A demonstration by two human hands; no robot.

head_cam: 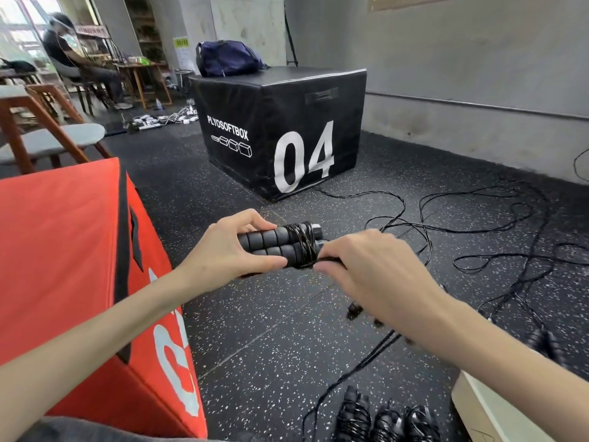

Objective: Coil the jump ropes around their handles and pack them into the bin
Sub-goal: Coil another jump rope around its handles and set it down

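Biggest thing here is the black plyo box (280, 129) marked 04, so I'll place everything off that. A navy bag (228, 59) sits on top of it, a red plyo box (73, 256) is well off to its left and nearer the camera, and the whole floor (255, 330) around it is black speckled rubber gym matting under a bare grey wall (462, 59).

Loose jump ropes (478, 224) sprawl over the mat to the box's right, tangled over each other. Nearer the camera, three already-coiled bundles (382, 419) lie beside a pale edge that might be the bin (484, 406); can't tell for sure.

In front of the box, the left hand (229, 247) is closed around a pair of foam handles (274, 245), held side by side. The right hand (360, 266) is pinched on the cord right at the wraps (302, 247), fingers curled.

Where it could go sideways, I think: let off the tension and those springy wraps pop loose, or the trailing cord snags in that tangle on the floor and yanks the coil crooked.
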